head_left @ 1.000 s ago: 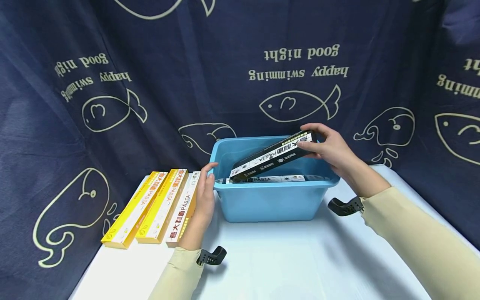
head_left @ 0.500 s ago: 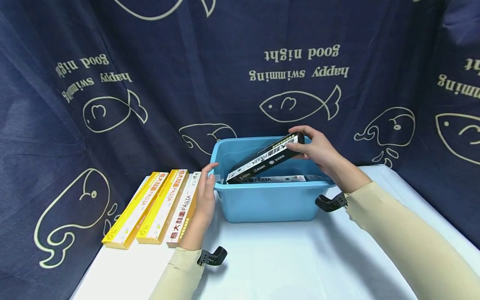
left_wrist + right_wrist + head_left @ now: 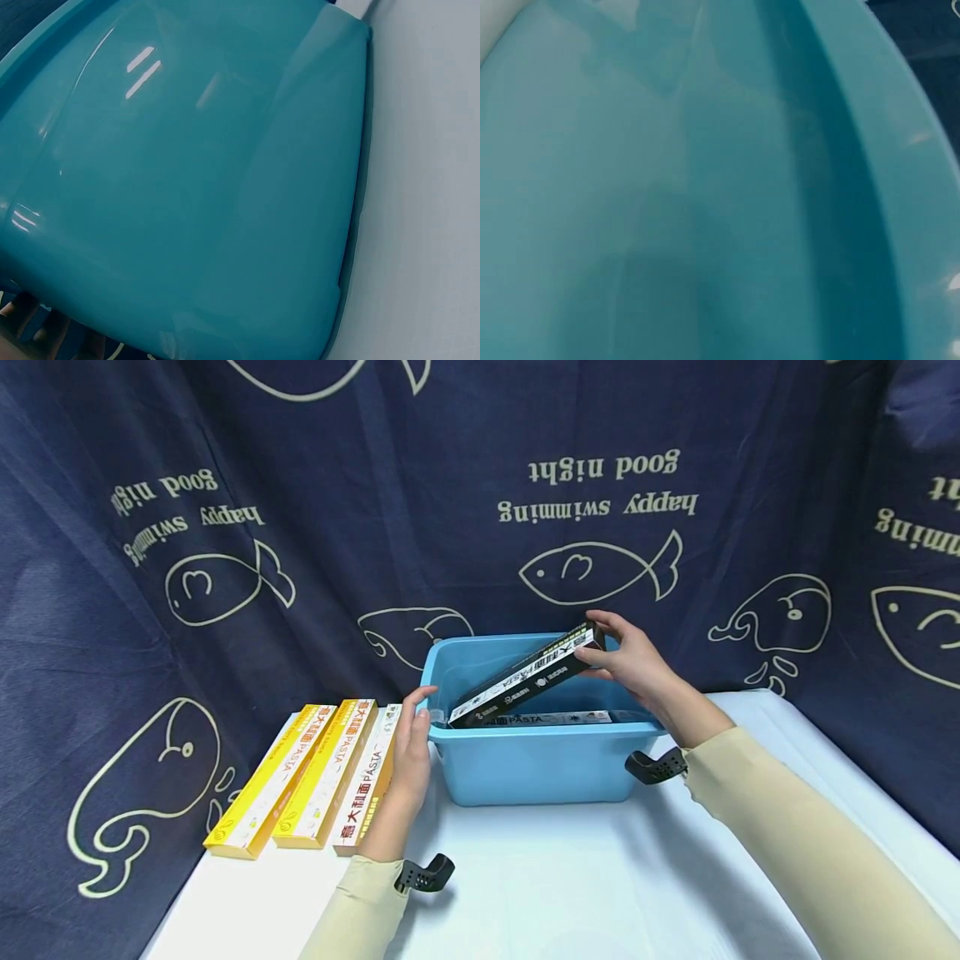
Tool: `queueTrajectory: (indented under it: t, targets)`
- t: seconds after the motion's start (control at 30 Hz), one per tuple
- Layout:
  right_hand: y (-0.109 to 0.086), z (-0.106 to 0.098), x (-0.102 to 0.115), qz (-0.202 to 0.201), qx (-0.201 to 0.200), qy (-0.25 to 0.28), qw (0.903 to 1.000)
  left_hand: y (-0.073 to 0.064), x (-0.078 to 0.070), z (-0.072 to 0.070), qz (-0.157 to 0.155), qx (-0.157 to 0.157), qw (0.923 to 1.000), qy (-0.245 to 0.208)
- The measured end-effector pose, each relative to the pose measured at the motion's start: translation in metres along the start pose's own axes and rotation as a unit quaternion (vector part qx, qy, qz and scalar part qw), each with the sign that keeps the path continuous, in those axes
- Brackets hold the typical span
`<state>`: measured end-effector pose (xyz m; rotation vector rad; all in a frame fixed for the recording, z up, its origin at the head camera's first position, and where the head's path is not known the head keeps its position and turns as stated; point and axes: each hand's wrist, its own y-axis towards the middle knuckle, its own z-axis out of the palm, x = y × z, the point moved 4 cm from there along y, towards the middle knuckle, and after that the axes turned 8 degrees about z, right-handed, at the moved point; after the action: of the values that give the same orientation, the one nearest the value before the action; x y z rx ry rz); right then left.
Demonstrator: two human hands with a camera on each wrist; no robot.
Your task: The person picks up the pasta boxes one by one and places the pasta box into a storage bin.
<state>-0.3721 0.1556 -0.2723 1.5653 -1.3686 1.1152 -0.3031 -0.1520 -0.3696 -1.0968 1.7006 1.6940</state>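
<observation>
Navy fish-printed cloth hangs behind smooth blue plastic tub; 1 pasta box lies w/in. My R hand pinches oblong black carton, tilted, lower end inside tub; L hand, fingers loosely extended, touches tub's rim.

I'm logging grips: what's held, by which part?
The right hand holds a black box by its raised end. The left hand touches the tub's rim, grip unclear.
</observation>
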Motion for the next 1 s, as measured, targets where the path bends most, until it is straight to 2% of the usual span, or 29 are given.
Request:
queueTrajectory:
  t: [0.27,0.4,0.57,0.7,1.0]
  targets:
    - [-0.003,-0.002,0.003,-0.021,-0.016,-0.101,0.9946,0.0,0.0,-0.001,-0.003,0.001,1.0,0.009]
    - [-0.004,-0.008,0.004,-0.025,-0.039,-0.169,0.9845,-0.001,0.001,-0.001,-0.009,0.004,1.0,0.002]
    - [-0.002,-0.015,-0.001,-0.025,-0.056,-0.246,0.9673,-0.001,0.002,-0.001,-0.008,0.005,1.0,0.0]
    - [0.0,-0.019,-0.008,-0.021,-0.054,-0.273,0.9602,-0.002,0.002,-0.001,-0.007,0.006,0.9999,0.007]
    - [0.003,-0.025,-0.012,-0.033,-0.05,-0.282,0.9576,-0.003,0.0,-0.001,-0.009,0.009,0.9998,0.014]
